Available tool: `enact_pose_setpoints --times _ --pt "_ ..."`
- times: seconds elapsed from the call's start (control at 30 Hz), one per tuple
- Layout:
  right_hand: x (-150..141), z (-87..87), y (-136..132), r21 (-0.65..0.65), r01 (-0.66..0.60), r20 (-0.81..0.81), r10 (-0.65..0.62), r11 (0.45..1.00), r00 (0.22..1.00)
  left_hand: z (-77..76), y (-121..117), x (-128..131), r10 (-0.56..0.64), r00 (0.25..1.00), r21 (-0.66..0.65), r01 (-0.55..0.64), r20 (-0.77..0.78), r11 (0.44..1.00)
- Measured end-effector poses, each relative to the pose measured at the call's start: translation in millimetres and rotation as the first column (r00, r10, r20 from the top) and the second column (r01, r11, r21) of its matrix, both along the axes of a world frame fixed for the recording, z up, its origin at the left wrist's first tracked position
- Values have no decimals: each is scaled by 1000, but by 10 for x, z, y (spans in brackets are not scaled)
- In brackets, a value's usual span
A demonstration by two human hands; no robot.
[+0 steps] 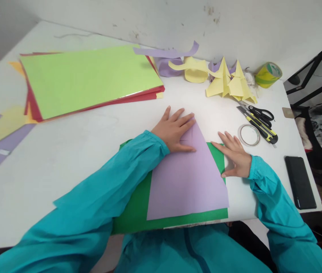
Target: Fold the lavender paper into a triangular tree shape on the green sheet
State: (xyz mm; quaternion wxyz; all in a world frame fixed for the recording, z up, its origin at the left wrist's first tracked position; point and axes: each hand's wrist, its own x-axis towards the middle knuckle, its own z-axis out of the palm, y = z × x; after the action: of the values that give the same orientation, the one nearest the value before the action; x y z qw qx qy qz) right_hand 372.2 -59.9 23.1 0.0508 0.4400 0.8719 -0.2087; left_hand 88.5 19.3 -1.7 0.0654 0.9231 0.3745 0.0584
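Observation:
A sheet of purple paper [188, 178] with a narrowed upper end and slanting sides lies on a larger green sheet [135, 204] at the table's near edge. Faint crease lines show near its top. My left hand [175, 131] rests over the upper left of the purple paper, its fingers spread and holding nothing. To the right, my right hand [235, 155] is open beside the slanting edge of the paper, its fingertips over the border of the green sheet. Beyond that hand lies a roll of clear tape [249, 135].
A pile of coloured sheets topped with light green paper [92, 79] lies at the back left. Purple and yellow strips [4, 151] are at far left. Folded yellow paper shapes [225, 81], scissors [262, 113], a utility knife [259, 127], a yellow tape roll [269, 74] and a black phone [300, 182] line the right.

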Motion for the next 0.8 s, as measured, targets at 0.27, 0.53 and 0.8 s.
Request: enact_pose_setpoints --times 0.27,0.53,0.8 --pt "-67 -14 -14 39 32 50 -34 999 998 -5 2 2 7 1000 -5 -7 10 1000" --pt "-62 18 -11 10 18 50 -19 1000 999 -2 -1 5 1 1000 -1 -1 9 1000" --pt "-80 62 -85 -16 -8 108 10 1000 994 6 1 8 8 1000 -5 -8 -7 1000"
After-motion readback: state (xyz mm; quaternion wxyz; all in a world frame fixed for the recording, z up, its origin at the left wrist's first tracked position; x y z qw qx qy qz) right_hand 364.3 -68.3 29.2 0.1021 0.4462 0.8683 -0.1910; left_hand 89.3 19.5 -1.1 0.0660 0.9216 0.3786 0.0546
